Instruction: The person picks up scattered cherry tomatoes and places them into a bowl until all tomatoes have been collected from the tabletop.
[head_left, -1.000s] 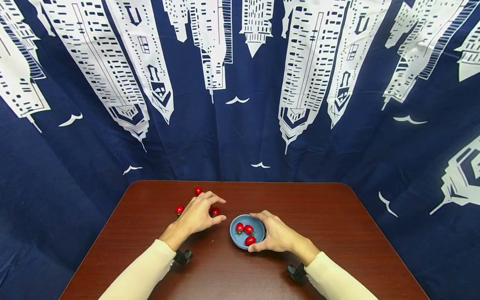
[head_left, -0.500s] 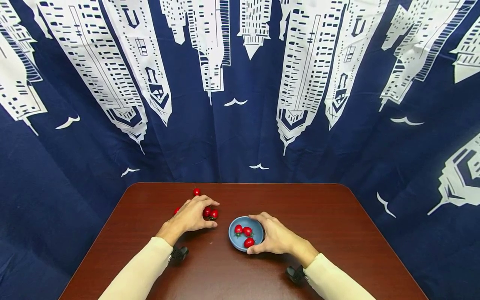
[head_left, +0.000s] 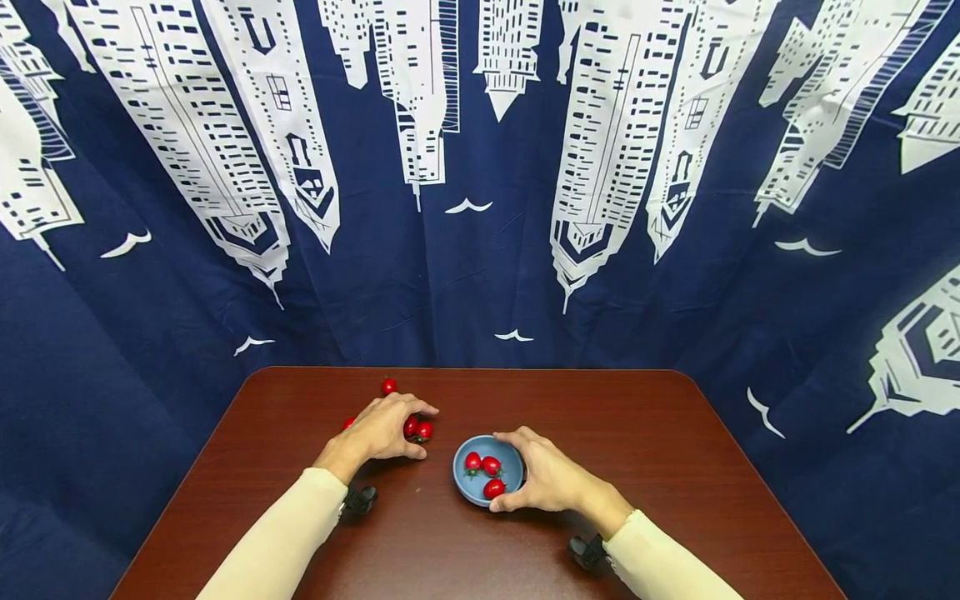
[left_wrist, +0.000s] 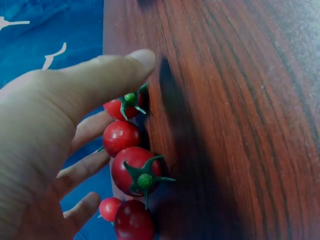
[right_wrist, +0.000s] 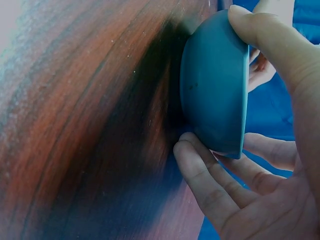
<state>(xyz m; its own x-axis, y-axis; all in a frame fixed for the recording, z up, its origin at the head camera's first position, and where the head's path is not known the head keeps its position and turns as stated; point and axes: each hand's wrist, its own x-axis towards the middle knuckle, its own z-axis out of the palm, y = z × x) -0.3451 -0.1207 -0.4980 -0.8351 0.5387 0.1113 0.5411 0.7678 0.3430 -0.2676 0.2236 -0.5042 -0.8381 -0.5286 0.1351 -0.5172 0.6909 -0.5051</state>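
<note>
My right hand [head_left: 551, 475] grips the side of a small blue bowl [head_left: 459, 475], thumb at the near rim and fingers round the far side. Three cherry tomatoes [head_left: 491, 466] with green stems lie in it. To the left, my left hand [head_left: 375, 429] hovers low over more loose cherry tomatoes [head_left: 423, 430], thumb and fingers spread apart. The left wrist view shows a large tomato [left_wrist: 137, 172] and a smaller one [left_wrist: 121, 138] between thumb and fingertips, not pinched. Seen from the right wrist, the bowl wall [right_wrist: 215, 85] stands between thumb and fingers.
Behind my left hand, one tomato [head_left: 388, 386] lies near the far edge of the brown table [head_left: 600, 408]. Another tomato [head_left: 348, 422] is partly hidden by that hand. A navy curtain [head_left: 465, 275] with white buildings hangs just past the table.
My left hand has moved left, away from the bowl, and its thumb now sits close by the loose tomatoes. The right hand keeps its hold on the bowl; the head view has shifted slightly.
</note>
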